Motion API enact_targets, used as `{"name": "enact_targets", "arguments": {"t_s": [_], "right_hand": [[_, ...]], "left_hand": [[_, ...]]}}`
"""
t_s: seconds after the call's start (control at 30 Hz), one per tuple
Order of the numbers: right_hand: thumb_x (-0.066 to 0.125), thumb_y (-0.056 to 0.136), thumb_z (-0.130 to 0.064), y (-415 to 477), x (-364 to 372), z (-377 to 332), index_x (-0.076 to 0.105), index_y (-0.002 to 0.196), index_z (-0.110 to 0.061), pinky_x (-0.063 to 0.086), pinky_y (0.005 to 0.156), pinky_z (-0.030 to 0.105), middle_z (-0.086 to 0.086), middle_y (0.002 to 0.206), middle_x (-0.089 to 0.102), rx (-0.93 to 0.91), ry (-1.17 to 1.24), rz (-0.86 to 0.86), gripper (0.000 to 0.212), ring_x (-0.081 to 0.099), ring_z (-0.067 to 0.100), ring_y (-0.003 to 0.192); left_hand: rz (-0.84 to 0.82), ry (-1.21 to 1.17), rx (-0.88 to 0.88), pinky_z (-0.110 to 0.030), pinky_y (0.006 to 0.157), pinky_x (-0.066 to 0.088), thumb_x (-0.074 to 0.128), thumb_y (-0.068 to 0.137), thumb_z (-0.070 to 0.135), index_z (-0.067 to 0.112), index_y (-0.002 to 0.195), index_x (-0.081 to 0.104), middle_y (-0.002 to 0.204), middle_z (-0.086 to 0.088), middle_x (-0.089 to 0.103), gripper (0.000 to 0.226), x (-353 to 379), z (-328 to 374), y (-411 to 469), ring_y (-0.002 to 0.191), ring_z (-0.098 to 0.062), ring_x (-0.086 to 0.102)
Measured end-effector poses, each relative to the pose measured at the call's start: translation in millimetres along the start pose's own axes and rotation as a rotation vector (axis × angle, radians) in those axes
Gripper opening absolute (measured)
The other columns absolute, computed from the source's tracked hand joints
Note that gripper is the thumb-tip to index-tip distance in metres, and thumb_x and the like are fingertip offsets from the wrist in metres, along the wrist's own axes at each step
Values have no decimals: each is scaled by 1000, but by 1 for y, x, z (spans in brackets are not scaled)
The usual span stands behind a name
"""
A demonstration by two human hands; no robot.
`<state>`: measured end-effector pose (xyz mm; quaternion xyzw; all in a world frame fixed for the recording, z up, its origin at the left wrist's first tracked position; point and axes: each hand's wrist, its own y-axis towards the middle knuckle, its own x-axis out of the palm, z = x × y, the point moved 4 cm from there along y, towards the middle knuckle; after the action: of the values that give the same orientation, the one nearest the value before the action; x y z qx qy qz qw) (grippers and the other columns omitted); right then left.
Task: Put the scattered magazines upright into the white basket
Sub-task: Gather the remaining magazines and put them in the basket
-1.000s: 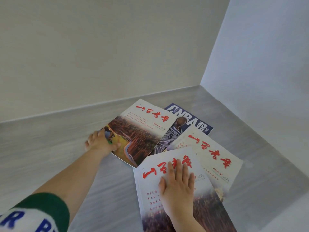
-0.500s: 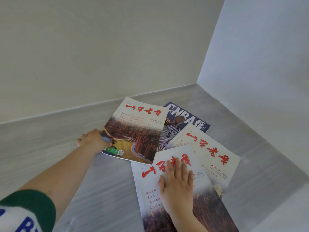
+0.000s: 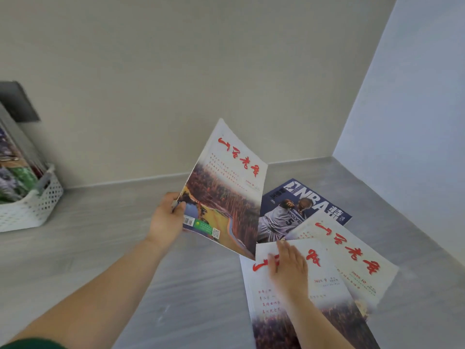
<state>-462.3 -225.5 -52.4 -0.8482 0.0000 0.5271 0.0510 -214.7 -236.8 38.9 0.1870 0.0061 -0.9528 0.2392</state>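
Note:
My left hand [image 3: 168,221] grips the lower left corner of a magazine with red characters and a landscape cover [image 3: 226,190], lifted and tilted above the grey surface. My right hand [image 3: 289,270] lies flat, fingers apart, on a second red-titled magazine [image 3: 297,298] near the bottom edge. A third red-titled magazine [image 3: 352,260] overlaps it on the right. A dark blue NBA magazine [image 3: 302,205] lies beneath them further back. The white perforated basket [image 3: 35,207] stands at the far left with several magazines upright inside.
The grey wood-grain surface [image 3: 113,235] meets a beige wall behind and a pale wall on the right, forming a corner. A dark panel [image 3: 17,102] shows on the wall above the basket. Bare surface lies between the basket and the magazines.
My left hand has lifted the landscape magazine off the surface and tilted it up. The view has swung left, bringing the basket into sight. My right hand stays on its magazine.

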Motion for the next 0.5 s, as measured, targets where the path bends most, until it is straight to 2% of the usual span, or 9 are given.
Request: {"name": "enact_targets", "arguments": {"t_s": [0.03,0.07,0.13,0.2,0.27,0.3,0.37,0.4,0.5], "right_hand": [[26,96,-32,4,-7,-15,27,138,-13,22,112,37,9,149,30,16,215,34,47,27,27,137],[29,96,-29,7,-13,-33,36,133,-13,30,106,36,12,143,39,44,469,46,41,36,29,131],[30,96,-28,11,-23,-72,52,110,-14,42,87,32,12,125,54,96,981,-39,30,51,27,112],[35,94,-39,13,-27,-113,58,91,-18,46,74,30,7,101,63,168,1313,-181,31,60,21,92],[46,89,-42,11,-27,-148,60,93,-16,48,74,33,4,88,64,239,1378,-263,30,61,22,84],[51,88,-33,9,-27,-165,60,95,-14,48,73,33,5,86,64,226,1360,-254,22,61,23,82],[52,86,-9,1,-27,-202,60,86,-12,47,64,31,6,80,63,139,1341,-235,8,60,21,75],[50,84,0,-3,-26,-222,59,81,-13,48,63,30,6,78,63,81,1329,-251,16,60,20,72],[47,81,9,-16,-15,-282,62,78,-9,52,55,20,0,61,70,-93,1258,-318,24,66,14,59]], "left_hand": [[11,-50,8,-11,45,48,40,89,1,7,103,51,74,-6,54,19,-13,3,-2,63,-19,54],[4,-116,6,-14,43,49,40,90,1,9,98,52,76,-8,55,16,-26,5,-5,62,-19,53],[-10,-230,5,-20,41,52,38,91,3,16,82,51,77,-9,56,20,-52,9,-6,61,-20,57],[8,-257,51,-15,39,49,37,92,6,25,74,50,73,-1,56,30,-83,11,-7,57,-12,58],[19,-244,115,-15,47,50,36,93,7,29,73,51,74,5,56,33,-118,9,-10,64,-7,57],[9,-240,141,-13,51,49,36,93,7,29,74,52,74,7,56,33,-137,5,-10,65,-3,57],[-14,-189,187,-3,54,43,38,92,5,28,80,55,74,11,57,31,-177,-5,-9,62,9,58],[-28,-150,187,0,55,41,39,92,5,24,88,57,77,11,58,26,-196,-12,-6,65,10,57],[-25,-95,101,-3,61,39,40,91,4,15,116,51,96,3,59,29,-251,-37,9,85,-5,53]]}}
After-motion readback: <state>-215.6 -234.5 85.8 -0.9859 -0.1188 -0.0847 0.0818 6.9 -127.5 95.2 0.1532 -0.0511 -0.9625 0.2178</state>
